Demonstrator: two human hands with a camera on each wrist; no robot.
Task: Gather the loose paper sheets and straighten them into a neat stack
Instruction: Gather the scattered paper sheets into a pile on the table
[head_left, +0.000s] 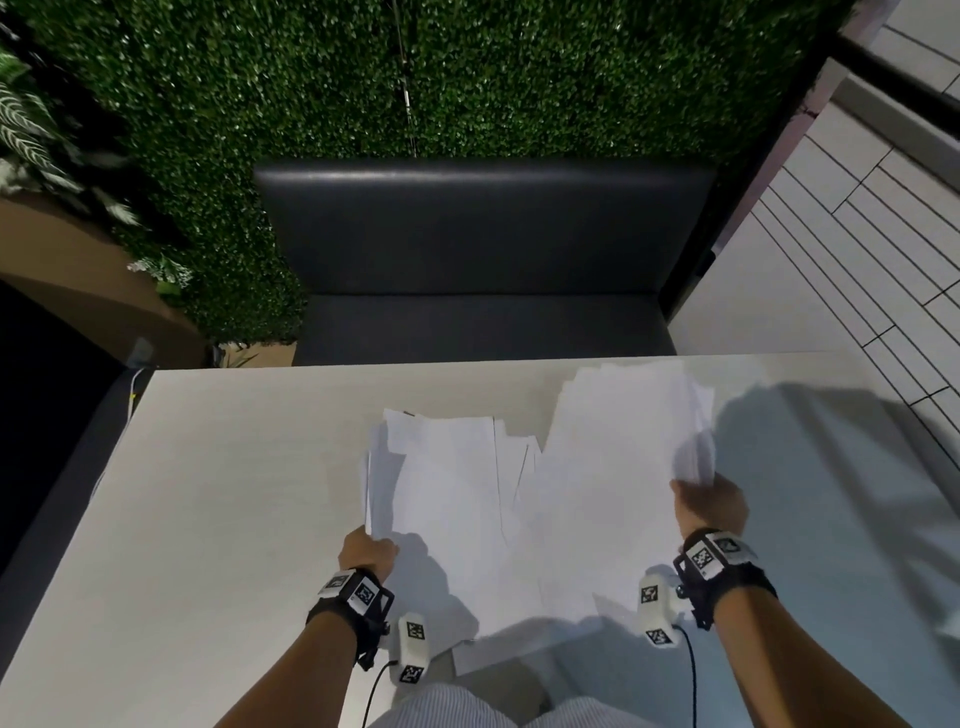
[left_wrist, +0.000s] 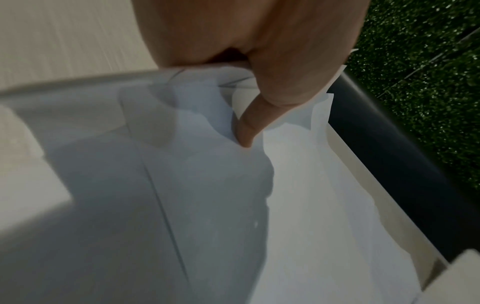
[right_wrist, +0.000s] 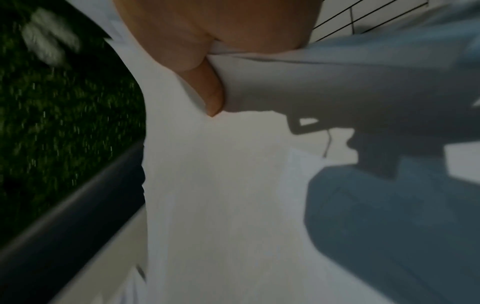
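Here, left hand (head_left: 367, 550) pinching paper sheets (head_left: 519, 499) at one edge, right hand (head_left: 710, 506) seemingly gripping the opposite edge, over the bench (head_left: 218, 493).

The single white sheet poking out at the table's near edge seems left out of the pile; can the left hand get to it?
Probably not yet: the left hand grips the paper pile, though the single white sheet lies close, unobstructed.

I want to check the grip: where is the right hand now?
In the head view, the right hand grips the right edge of the paper sheets on the table.
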